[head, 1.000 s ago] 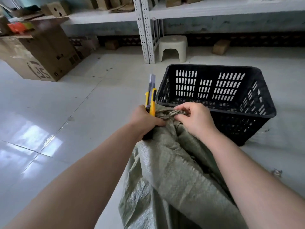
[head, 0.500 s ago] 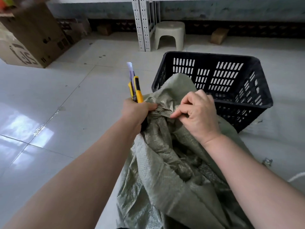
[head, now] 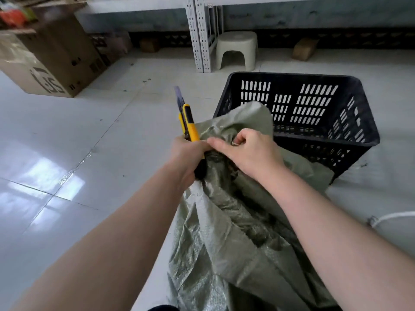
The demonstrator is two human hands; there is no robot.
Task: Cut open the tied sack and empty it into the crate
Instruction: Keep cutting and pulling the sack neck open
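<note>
A green woven sack (head: 224,239) stands on the floor in front of me, its mouth loose and flopping toward the black slotted crate (head: 350,135) just behind it. My left hand (head: 187,153) grips a yellow utility knife (head: 189,124) with the blade pointing up, and also pinches the sack's left edge. My right hand (head: 251,151) is closed on the gathered sack mouth beside it. A flap of the sack leans over the crate's near rim. The sack's contents are hidden in dark folds.
A white plastic stool (head: 237,49) and a grey shelf upright (head: 201,34) stand behind the crate. A large cardboard box (head: 47,57) sits at the far left. A white rope (head: 390,217) lies on the tiled floor at right, and brown blocks rest along the wall.
The tie at the sack's neck no longer shows and the mouth has loosened, its flap rising over the crate's rim. Both hands have stayed at the mouth and drawn closer together.
</note>
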